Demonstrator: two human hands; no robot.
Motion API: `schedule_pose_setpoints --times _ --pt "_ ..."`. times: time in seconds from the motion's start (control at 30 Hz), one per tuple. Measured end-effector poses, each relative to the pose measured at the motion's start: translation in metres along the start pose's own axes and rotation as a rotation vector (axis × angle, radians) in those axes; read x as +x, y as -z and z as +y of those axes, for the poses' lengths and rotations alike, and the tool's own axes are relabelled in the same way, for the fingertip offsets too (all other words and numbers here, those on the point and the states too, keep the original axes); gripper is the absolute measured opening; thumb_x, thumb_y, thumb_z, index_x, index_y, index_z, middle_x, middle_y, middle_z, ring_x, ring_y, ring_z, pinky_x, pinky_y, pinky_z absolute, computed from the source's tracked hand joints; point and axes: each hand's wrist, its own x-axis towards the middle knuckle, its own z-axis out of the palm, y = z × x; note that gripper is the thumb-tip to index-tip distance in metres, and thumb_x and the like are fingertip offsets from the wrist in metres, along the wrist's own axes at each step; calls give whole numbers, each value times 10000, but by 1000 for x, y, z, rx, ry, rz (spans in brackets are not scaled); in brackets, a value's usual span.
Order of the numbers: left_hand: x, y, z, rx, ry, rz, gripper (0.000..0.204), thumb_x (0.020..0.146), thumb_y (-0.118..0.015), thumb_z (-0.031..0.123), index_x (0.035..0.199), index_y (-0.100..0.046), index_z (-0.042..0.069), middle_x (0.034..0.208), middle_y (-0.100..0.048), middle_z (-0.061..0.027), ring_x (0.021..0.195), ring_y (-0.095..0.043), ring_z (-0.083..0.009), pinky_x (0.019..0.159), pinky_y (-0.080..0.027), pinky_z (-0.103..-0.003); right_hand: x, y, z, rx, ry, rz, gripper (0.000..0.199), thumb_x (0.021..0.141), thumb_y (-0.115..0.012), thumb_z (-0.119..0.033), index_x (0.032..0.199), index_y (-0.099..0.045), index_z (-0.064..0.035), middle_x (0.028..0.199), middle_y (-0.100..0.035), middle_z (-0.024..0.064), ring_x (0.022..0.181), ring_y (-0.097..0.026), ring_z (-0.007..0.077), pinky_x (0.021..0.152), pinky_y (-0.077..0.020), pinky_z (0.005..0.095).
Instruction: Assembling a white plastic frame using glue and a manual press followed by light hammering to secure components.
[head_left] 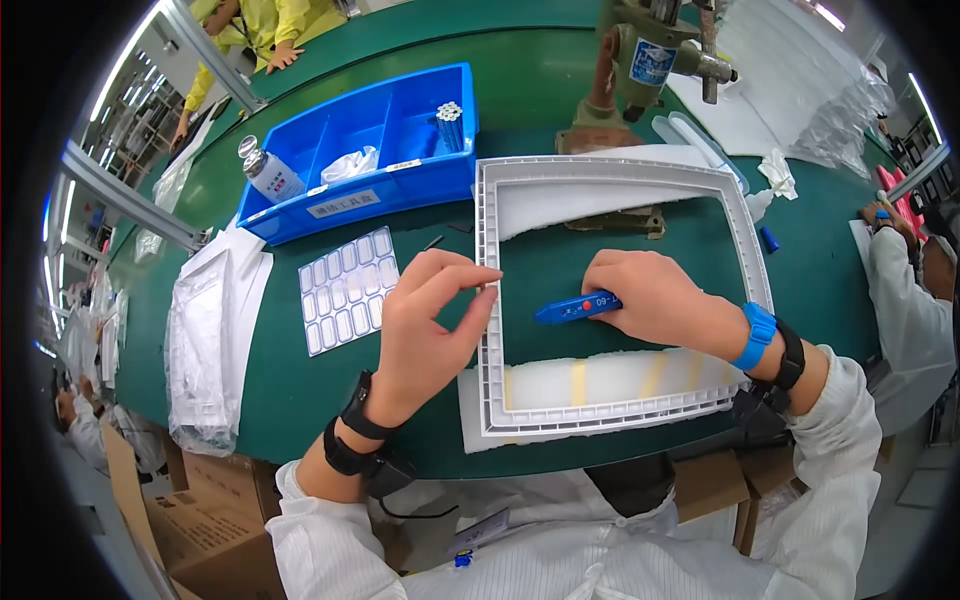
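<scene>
A white plastic frame [625,414], rectangular with a ribbed rim, lies before me on white foam sheets. My left hand [428,318] is at the frame's left bar, with thumb and index finger brought together over it. Whatever sits between those fingertips is too small to make out. Inside the frame's opening, my right hand [648,292] grips a slim blue hand tool [567,309] with a red button. Its tapered end points left, towards the left bar, and is apart from it. No blade shows at that end.
Behind the frame stands a blue divided bin [400,177] holding a bottle [272,175]. A green bench press [640,70] rises at the back. A label sheet [347,290] and bagged parts [205,345] lie left. A blue cap [769,239] is right; other people work around.
</scene>
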Motion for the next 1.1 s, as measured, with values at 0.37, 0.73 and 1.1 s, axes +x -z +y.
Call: schedule_pose_setpoints --times 0.37,0.73,1.1 --pt "-11 6 25 -77 -56 -76 229 709 -739 -36 920 -702 46 804 -675 -66 672 -635 -178 591 -480 -263 8 27 -59 318 97 52 185 819 -754 -132 984 -675 -104 695 -626 130 653 -611 347 594 -474 381" --pt "-15 18 26 -211 117 -178 295 671 -802 24 927 -658 48 775 -639 -64 647 -590 -159 603 -480 -277 13 24 -81 65 205 100 294 748 -727 -80 1017 -722 -200 800 -668 65 758 -657 300 639 -509 405" --pt "-15 21 22 -299 202 -277 268 739 -837 82 929 -655 32 777 -677 -60 658 -611 -133 603 -476 -258 12 26 -82 45 239 130 275 723 -764 -78 968 -750 -200 778 -674 48 700 -654 280 611 -504 383"
